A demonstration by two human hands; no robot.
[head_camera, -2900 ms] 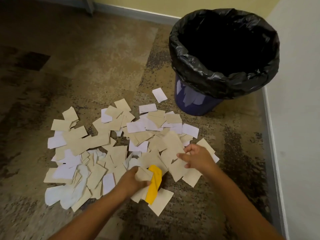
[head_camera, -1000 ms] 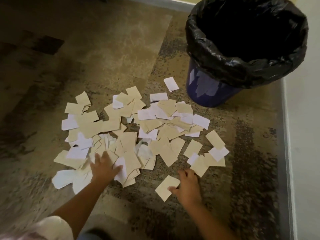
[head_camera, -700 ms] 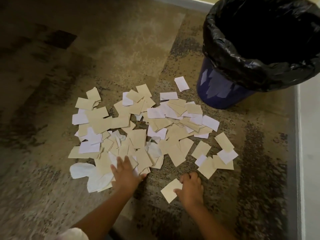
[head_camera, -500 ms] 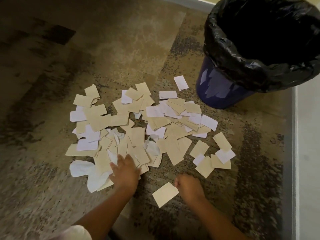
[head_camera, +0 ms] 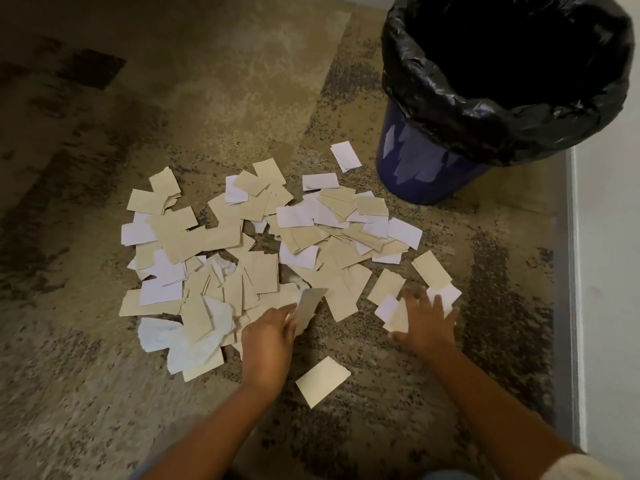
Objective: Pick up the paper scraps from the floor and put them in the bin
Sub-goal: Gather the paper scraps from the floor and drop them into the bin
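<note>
A wide heap of tan and white paper scraps (head_camera: 242, 244) lies on the mottled floor. My left hand (head_camera: 268, 337) is at the heap's near edge, fingers closed on a tan scrap (head_camera: 309, 304) that tilts up off the floor. My right hand (head_camera: 427, 322) is spread flat, fingers apart, over a few loose scraps (head_camera: 391, 308) at the heap's right side. One tan scrap (head_camera: 322, 381) lies alone on the floor between my forearms. The blue bin (head_camera: 415, 168) with a black liner (head_camera: 450, 98) stands at the upper right, its inside dark.
A white wall with a grey skirting strip (head_camera: 573, 271) runs down the right side, close to the bin. A single white scrap (head_camera: 345, 156) lies just left of the bin's base. Bare speckled floor stretches to the left and behind the heap.
My right hand let go of the single tan scrap and moved up and right onto the loose scraps. My left hand shifted right and lifted a tan scrap off the heap's edge.
</note>
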